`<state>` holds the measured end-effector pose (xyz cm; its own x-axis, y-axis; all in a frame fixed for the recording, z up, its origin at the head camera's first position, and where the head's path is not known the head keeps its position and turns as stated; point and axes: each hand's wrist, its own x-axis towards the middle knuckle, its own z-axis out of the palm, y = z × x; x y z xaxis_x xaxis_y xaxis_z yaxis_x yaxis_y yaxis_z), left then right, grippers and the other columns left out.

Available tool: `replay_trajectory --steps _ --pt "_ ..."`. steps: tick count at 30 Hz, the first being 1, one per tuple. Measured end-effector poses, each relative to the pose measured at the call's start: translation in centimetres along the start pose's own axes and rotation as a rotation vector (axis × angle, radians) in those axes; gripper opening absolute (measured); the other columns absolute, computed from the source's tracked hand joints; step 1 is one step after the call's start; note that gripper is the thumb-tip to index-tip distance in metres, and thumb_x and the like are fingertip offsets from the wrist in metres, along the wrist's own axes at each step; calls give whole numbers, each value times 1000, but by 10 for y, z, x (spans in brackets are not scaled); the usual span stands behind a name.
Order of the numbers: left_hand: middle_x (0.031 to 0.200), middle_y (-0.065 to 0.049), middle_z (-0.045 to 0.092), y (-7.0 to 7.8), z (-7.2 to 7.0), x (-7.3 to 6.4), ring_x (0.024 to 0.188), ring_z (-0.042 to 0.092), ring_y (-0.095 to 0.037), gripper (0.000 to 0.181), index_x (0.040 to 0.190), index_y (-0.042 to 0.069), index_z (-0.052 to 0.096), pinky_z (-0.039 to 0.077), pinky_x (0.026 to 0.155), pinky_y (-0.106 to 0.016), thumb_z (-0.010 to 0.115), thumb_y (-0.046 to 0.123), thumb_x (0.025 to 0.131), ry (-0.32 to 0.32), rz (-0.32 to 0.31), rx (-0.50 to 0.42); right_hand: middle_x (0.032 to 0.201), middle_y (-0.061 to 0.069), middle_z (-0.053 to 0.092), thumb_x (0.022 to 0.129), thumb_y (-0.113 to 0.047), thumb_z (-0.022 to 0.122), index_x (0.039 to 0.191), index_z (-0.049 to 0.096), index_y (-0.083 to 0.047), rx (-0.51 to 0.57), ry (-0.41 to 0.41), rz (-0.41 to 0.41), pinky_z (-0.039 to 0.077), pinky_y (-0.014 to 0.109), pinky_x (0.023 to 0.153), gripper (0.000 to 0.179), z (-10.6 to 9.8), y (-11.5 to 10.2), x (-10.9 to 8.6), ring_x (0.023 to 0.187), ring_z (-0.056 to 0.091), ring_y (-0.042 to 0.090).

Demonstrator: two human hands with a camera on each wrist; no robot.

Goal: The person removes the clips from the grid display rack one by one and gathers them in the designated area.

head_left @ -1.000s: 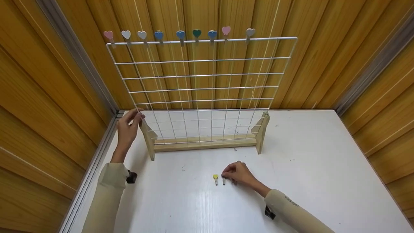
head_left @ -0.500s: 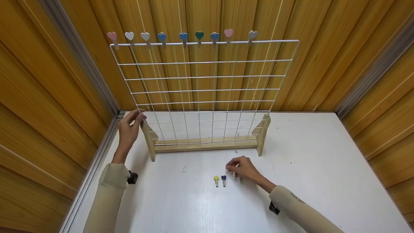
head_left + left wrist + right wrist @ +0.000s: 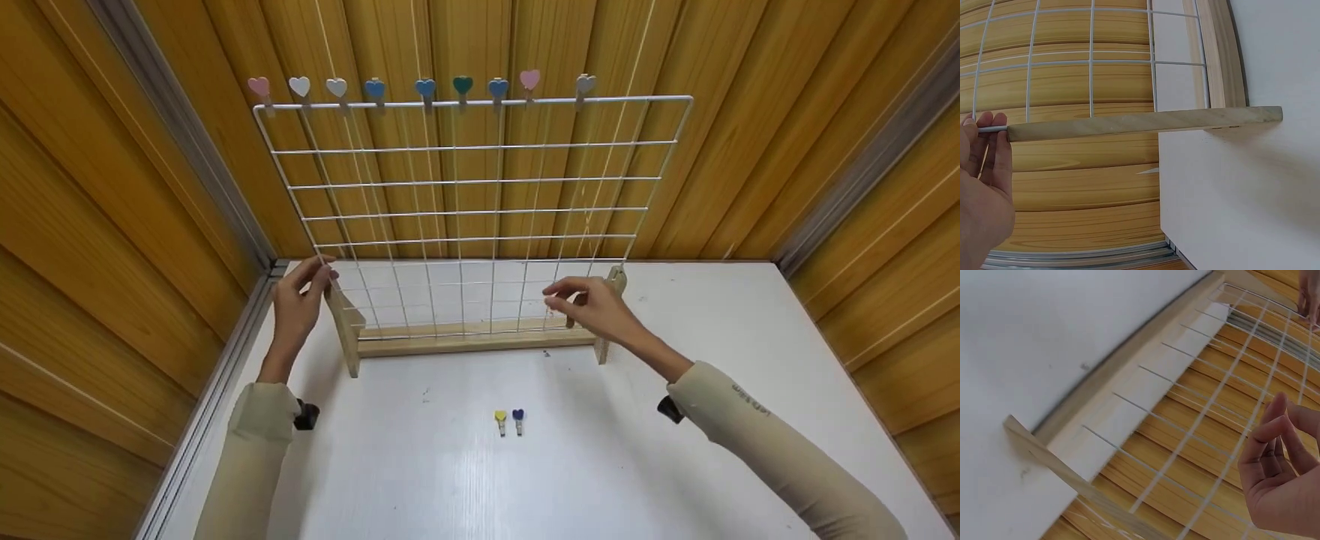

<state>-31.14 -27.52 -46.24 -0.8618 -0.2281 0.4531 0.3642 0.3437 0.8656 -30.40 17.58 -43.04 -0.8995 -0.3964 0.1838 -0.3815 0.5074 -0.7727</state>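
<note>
At the left side of a white wire grid (image 3: 455, 182), my left hand (image 3: 298, 296) pinches the frame's edge wire just above the wooden stand's left upright (image 3: 1129, 125). My right hand (image 3: 596, 307) is raised before the lower right of the grid, thumb and fingertips together. A small pinkish thing (image 3: 550, 303) shows at those fingertips, mostly hidden by them. In the right wrist view the right hand (image 3: 1280, 467) overlaps the grid wires. On the white table lie a yellow heart clothespin (image 3: 501, 421) and a dark blue heart clothespin (image 3: 518, 421), side by side.
Along the grid's top wire stand several heart clothespins, among them a green one (image 3: 463, 84) and a pink one (image 3: 530, 80). The stand's wooden base bar (image 3: 480, 345) rests on the white table (image 3: 420, 480). Wood-look panels (image 3: 750, 135) enclose the back and sides.
My right hand has left the spot by the dark blue clothespin and risen forward and right to the lower grid, fingertips pinched. The left hand stays on the frame edge.
</note>
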Motion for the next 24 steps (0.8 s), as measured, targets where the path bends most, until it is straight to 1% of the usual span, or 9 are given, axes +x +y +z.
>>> replay_trajectory --steps 2,3,4,8,9,13,16,20,24 --pt "99 -28 70 -1 0 1 88 67 -9 22 117 -7 70 54 71 -13 58 7 103 -3 5 5 105 19 75 100 -16 67 115 74 -2 -18 38 -20 49 17 57 22 -16 -16 6 63 64 14" --pt "99 -27 71 -7 0 2 88 67 -7 23 117 -7 70 54 72 -13 59 8 103 -3 5 3 105 18 75 100 -16 67 116 74 -2 -18 62 -34 48 17 57 22 -25 -24 9 63 64 13" --pt "99 -26 71 -7 -1 2 88 66 -6 23 117 -6 70 54 72 -13 59 8 103 -2 4 4 103 17 75 100 -16 68 116 74 -2 -14 95 -47 48 16 57 22 -33 -32 11 64 64 13" --pt "101 -25 71 -7 -1 2 90 66 -3 23 118 -3 71 54 74 -12 59 9 103 -4 0 12 100 18 75 98 -8 68 114 73 4 66 249 -141 51 16 59 20 -66 -64 21 66 63 6" --pt "101 -26 71 -7 -1 2 90 67 -2 22 118 -3 72 54 75 -12 59 9 103 -3 2 15 98 16 75 98 -5 68 113 73 5 89 287 -168 50 16 57 19 -74 -71 24 65 63 6" --pt "100 -25 71 -7 -3 2 90 66 -4 23 118 -3 71 54 75 -12 59 11 103 -7 6 21 91 -6 75 96 -1 68 112 73 7 107 396 -256 51 15 56 18 -98 -98 30 62 62 5" --pt "99 -27 71 -7 -3 3 89 66 -5 23 117 -5 71 53 74 -12 60 9 103 -8 11 10 90 -14 74 96 -3 69 112 74 5 89 428 -279 51 15 56 18 -108 -116 33 62 63 6" --pt "99 -29 70 -6 0 4 88 66 -5 21 116 -7 71 53 72 -11 59 4 102 1 23 0 91 -8 74 97 -7 69 113 74 2 88 438 -272 50 16 53 19 -114 -135 39 59 62 5" --pt "99 -31 70 -3 -1 3 88 67 -12 20 115 -9 70 54 73 -13 58 2 102 -1 16 23 91 -8 72 98 -8 68 115 72 1 126 451 -280 45 15 47 20 -116 -151 48 54 59 3"
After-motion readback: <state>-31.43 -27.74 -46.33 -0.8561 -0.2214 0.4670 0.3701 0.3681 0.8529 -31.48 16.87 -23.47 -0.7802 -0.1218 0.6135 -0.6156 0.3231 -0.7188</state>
